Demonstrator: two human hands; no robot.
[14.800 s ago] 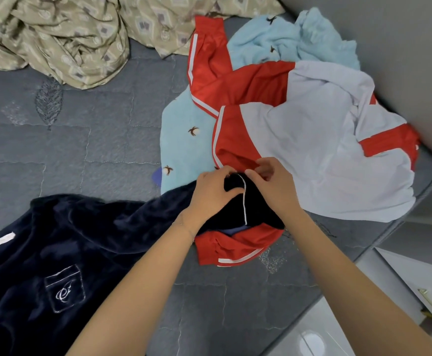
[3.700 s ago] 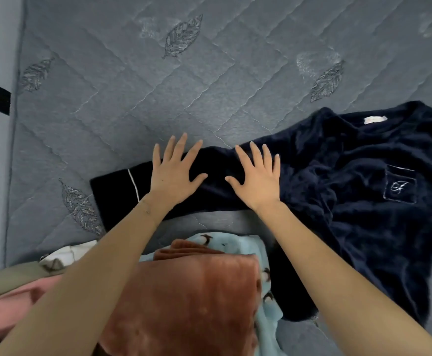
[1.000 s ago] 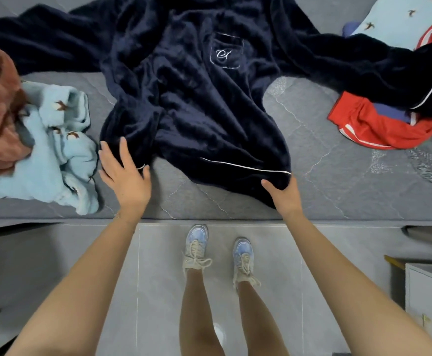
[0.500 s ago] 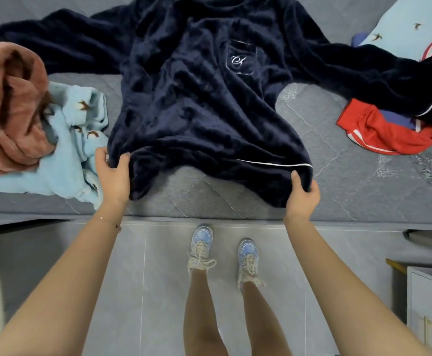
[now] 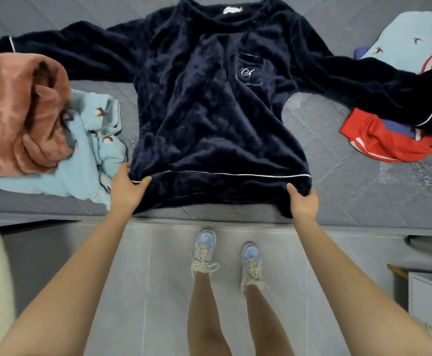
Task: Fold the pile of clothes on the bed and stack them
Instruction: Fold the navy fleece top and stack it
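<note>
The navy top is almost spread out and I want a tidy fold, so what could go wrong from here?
One sleeve of the navy top lies over the red garment; folding it in may drag that along.
The left hand and right hand grip the hem close to the bed edge; more pulling may slide it off.
The body looks rippled; creases may get folded in.

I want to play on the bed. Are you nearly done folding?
Not yet. A brown fleece looks folded, on a blue fleece at the left. The left hand and right hand grip the navy top by its hem; it lies flat, unfolded. The red clothes at the right wait, crumpled.
</note>
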